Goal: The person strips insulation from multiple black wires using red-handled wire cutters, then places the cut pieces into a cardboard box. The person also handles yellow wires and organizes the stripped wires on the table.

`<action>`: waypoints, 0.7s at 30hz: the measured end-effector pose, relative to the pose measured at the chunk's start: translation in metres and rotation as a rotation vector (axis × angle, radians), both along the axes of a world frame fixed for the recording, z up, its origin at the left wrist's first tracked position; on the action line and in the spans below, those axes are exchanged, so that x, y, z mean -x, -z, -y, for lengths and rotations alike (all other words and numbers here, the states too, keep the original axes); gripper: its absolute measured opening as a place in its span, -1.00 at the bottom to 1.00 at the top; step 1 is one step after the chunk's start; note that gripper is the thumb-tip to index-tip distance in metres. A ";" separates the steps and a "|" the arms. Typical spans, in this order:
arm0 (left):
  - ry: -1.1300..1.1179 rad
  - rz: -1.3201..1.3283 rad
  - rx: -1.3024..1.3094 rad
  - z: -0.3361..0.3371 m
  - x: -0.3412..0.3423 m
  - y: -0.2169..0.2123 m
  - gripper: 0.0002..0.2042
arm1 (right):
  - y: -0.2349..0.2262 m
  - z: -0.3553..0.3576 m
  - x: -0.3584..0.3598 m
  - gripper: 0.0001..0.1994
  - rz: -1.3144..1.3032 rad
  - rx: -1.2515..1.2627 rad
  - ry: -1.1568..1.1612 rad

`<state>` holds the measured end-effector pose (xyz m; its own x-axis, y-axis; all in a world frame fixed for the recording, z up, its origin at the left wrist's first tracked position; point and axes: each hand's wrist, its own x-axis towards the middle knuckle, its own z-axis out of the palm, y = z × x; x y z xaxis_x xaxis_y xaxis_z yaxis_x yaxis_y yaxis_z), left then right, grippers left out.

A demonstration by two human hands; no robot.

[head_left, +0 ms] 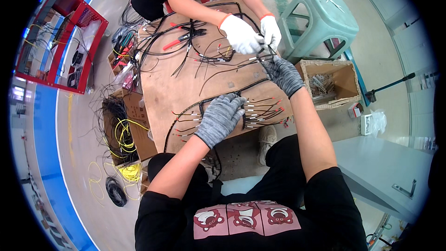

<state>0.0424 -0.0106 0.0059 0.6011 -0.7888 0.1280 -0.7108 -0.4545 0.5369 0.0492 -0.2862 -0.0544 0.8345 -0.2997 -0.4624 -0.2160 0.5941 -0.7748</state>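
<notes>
Both grey-gloved hands reach forward over the work: the left hand [219, 116] lies palm down with its fingers together, angled toward the right, and the right hand [282, 74] stretches farther out, fingers bent against the black wires. Whether either one grips is hidden from this side. Just beyond the right hand, a co-worker's white gloves [241, 35] meet at the same spot, crowding it. A red-handled tool [173, 44] lies farther off among loose cables. Near the counter's right side stand a green stool [320, 14] and an open cardboard box [353, 83]. The wire harness [244, 120] lies on the brown counter [162, 88], partly under the left hand; its black trunk bends, with thin branches fanning out to red tips and white sleeves.
</notes>
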 end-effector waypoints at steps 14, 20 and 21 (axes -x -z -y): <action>0.006 0.015 0.066 -0.001 0.000 -0.009 -0.72 | -0.020 -0.018 -0.017 -0.87 -0.042 -0.028 -0.023; -0.070 0.016 0.213 0.000 -0.011 -0.022 -0.73 | -0.019 -0.020 -0.023 -0.85 -0.120 0.029 0.018; -0.079 0.020 0.242 0.002 -0.015 -0.025 -0.73 | -0.016 -0.020 -0.027 -0.85 -0.103 0.004 0.027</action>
